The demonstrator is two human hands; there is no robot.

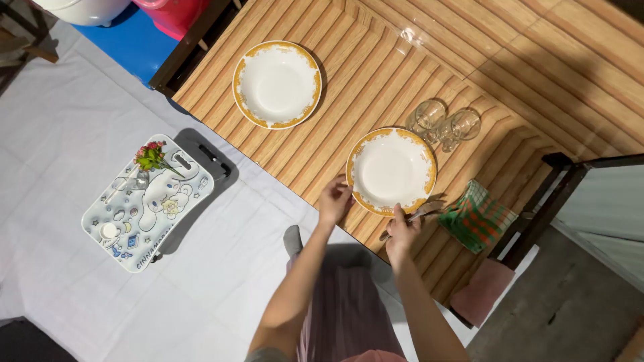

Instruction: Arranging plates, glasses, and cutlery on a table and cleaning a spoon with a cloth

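Fingers (333, 194) touching plate (391, 171), right hand (402, 231) gripping cutlery (422, 213)

A wooden striped worktop (376, 74) with a dark frame filled the frame from twelve to three o'clock. Pale sheeting covered the floor (60, 141) toward nine o'clock, with a blue mat (131, 40) at eleven and bare grey concrete (570, 308) at four o'clock.

Two plates on the bench

The near gold-rimmed white plate (391, 171) lies between both hands; two clear glasses (444, 122) behind it, folded checked cloth (477, 216) right, second gold-rimmed plate (277, 84) far left.
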